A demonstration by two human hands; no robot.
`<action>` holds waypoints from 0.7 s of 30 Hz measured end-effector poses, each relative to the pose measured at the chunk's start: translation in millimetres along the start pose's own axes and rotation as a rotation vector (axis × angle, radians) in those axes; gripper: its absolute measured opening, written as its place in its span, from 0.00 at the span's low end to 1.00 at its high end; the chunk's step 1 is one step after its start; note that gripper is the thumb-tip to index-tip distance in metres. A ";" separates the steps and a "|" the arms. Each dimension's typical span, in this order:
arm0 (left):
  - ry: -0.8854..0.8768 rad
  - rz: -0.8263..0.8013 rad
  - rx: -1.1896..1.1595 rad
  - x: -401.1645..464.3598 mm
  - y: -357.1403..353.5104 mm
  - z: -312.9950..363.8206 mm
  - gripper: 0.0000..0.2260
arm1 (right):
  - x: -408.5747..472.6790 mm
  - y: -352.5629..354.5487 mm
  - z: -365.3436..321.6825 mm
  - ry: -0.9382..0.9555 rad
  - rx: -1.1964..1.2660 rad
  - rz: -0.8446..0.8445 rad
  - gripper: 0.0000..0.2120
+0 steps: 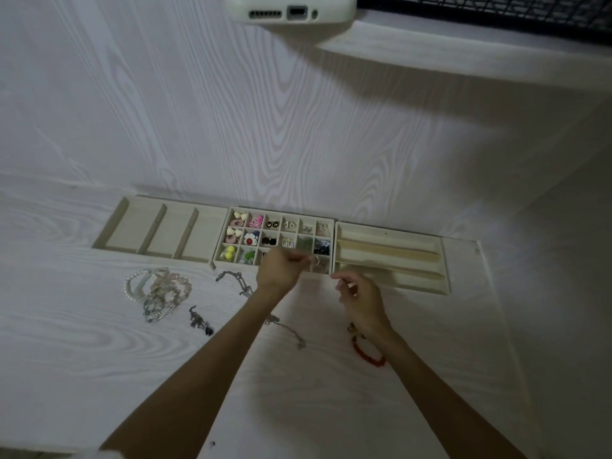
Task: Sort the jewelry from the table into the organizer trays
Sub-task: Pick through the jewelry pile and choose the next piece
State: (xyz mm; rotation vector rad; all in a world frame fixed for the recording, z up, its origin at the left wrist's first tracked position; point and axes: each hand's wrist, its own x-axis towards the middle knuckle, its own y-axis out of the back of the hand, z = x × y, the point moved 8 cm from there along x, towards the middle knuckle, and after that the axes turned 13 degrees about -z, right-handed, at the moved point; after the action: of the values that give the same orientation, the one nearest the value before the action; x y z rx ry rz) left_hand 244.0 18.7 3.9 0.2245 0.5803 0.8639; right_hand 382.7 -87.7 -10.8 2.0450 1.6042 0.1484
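Note:
Three cream organizer trays stand in a row at the wall: a left tray (119,223) with long empty slots, a middle grid tray (219,251) filled with small earrings, and a right tray (443,256) with padded ridges. My left hand (276,270) pinches a small silver ring (315,259) over the grid tray's front right cells. My right hand (359,298) hovers just in front of the right tray, fingers loosely curled, holding nothing that I can see. Loose jewelry lies on the table: a pile of bead bracelets (157,289), a silver chain (235,279), a dark pendant (200,321), a thin chain (289,331) and a red bead bracelet (367,352).
The white wood-grain table (82,359) meets a matching wall behind the trays. A phone in a pale case (291,8) hangs at the top. A shelf edge and black wire grid (496,14) sit at the upper right.

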 end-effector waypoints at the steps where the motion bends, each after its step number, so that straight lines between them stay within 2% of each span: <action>1: -0.014 -0.001 0.078 7.2 1.3 9.4 0.10 | 2.2 5.5 -0.4 0.006 0.006 0.007 0.10; 5: -0.011 -0.069 0.469 31.6 -12.5 27.9 0.09 | 0.6 19.1 -2.7 0.052 -0.048 0.016 0.11; 9: -0.001 -0.070 0.686 43.5 -24.9 29.5 0.06 | -4.1 25.8 8.0 0.048 -0.113 0.016 0.10; 17: -0.026 0.036 0.844 44.5 -34.5 32.4 0.07 | 4.6 32.6 1.0 0.037 -0.196 -0.009 0.09; 19: -0.011 0.051 0.818 43.6 -34.8 28.7 0.07 | 11.6 27.0 -7.4 0.040 -0.278 -0.056 0.13; 21: 0.017 0.041 0.755 43.1 -34.1 24.6 0.06 | 18.0 19.1 -19.2 0.088 -0.461 -0.108 0.19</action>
State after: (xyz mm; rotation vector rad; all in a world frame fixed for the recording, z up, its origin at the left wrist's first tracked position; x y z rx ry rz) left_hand 301.9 31.2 -6.7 0.9157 0.9042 0.6536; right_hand 396.8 -67.4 10.3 1.6138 1.5538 0.5242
